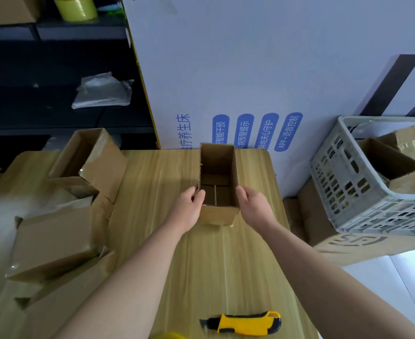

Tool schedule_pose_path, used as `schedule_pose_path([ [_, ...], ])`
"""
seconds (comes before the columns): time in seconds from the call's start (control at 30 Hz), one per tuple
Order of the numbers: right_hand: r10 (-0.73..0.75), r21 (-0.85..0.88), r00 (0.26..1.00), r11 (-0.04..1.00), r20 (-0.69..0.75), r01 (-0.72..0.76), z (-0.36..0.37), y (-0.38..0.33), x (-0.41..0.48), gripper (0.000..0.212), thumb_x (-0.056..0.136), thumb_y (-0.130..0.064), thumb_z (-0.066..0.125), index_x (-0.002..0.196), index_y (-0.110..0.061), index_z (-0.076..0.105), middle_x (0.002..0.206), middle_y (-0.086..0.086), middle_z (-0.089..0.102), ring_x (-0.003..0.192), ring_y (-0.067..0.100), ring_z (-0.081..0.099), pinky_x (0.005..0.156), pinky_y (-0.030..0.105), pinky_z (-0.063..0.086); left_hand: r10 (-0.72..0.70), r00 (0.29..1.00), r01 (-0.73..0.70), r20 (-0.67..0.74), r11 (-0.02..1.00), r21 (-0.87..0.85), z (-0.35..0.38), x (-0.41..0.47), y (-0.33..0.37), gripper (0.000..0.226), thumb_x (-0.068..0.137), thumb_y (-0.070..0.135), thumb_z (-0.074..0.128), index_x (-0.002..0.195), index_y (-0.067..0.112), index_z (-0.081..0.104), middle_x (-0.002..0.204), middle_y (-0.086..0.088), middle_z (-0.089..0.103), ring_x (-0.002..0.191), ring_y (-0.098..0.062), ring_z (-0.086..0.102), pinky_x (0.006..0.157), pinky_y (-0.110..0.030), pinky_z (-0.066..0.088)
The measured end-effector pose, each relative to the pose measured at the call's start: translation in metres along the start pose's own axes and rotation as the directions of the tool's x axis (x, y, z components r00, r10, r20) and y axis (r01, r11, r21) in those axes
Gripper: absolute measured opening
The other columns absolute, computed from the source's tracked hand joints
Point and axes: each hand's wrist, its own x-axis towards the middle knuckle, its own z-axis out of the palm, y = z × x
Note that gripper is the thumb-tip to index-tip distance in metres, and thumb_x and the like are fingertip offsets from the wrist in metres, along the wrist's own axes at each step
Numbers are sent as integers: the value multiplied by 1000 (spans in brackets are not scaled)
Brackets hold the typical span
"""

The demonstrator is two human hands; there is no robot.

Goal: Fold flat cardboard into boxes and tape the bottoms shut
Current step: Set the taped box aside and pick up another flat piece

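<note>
Box (218, 214) upright on desk (226, 270). Left hand (186, 209) pinches near-left rim; right hand (253, 206) flat on right wall, fingers apparently straight. Squeeze evenly; keep corners square.

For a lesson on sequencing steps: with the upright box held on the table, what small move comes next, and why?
Probably tip the box over with the left hand and right hand: its bottom flaps are folded in, yet the underside faces the table, so tape there cannot be seen.
</note>
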Motion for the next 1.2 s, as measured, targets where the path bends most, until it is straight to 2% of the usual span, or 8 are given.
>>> schedule_pose_path([
  [0.37, 33, -210, 997, 977, -65, -46, -18, 8, 89, 44, 104, -39, 24, 79, -16, 52, 69, 3, 54, 63, 16, 54, 54, 27, 40, 51, 998, -56, 32, 987, 152, 18, 81, 40, 59, 101, 44, 36, 149, 9, 30, 152, -8, 36, 136, -25, 39, 113, -36, 30],
  [0.5, 17, -224, 999, 974, -47, -28, -19, 8, 84, 25, 104, -21, 29, 87, -10, 43, 75, 7, 49, 74, 27, 55, 63, 39, 49, 67, 997, -71, 25, 975, 212, 22, 80, 45, 59, 102, 44, 33, 149, 9, 29, 153, -8, 34, 140, -24, 33, 113, -35, 27],
  [0.63, 52, -139, 997, 988, -65, -61, -24, 8, 81, 52, 103, -43, 23, 86, -9, 58, 76, 7, 59, 71, 21, 58, 59, 30, 44, 17, 1000, -16, -6, 979, 203, 24, 76, 50, 64, 101, 49, 29, 151, 10, 22, 155, -9, 31, 142, -26, 30, 115, -39, 26],
  [1.0, 47, -250, 997, 966, -55, -59, -31, 11, 81, 32, 102, -45, 33, 100, -18, 49, 89, 3, 62, 76, 14, 60, 59, 25, 47, -8, 999, 20, -45, 962, 272, 26, 62, 57, 62, 101, 49, 29, 149, 9, 28, 152, -9, 36, 139, -27, 35, 112, -40, 32],
  [1.07, 35, -233, 999, 972, -38, -43, -33, 14, 81, 36, 103, -41, 31, 99, -14, 55, 85, 3, 60, 76, 15, 59, 61, 26, 46, 6, 998, 14, -68, 957, 288, 28, 61, 60, 51, 102, 43, 31, 137, 9, 47, 138, -9, 51, 126, -27, 49, 104, -40, 40],
  [1.1, 28, -208, 999, 978, -16, -30, -34, 15, 81, 37, 104, -38, 30, 97, -13, 57, 80, 2, 58, 75, 16, 58, 62, 26, 45, 23, 997, 1, -80, 960, 281, 30, 62, 61, 42, 103, 38, 31, 116, 10, 60, 116, -8, 62, 106, -26, 58, 91, -39, 47],
  [1.17, 11, -174, 999, 985, 34, -5, -34, 14, 80, 38, 104, -34, 29, 90, -12, 57, 72, 2, 53, 70, 15, 54, 59, 24, 41, 44, 991, -7, -128, 962, 272, 32, 62, 59, 41, 103, 27, 31, 70, 11, 49, 70, -4, 50, 62, -19, 47, 58, -35, 40],
  [1.2, -2, -170, 999, 985, 50, 10, -33, 11, 79, 39, 104, -33, 29, 87, -11, 57, 70, 2, 51, 67, 15, 52, 57, 24, 40, 41, 987, 2, -154, 963, 269, 31, 62, 58, 42, 103, 23, 32, 64, 10, 41, 63, -4, 42, 56, -18, 39, 52, -33, 32],
])
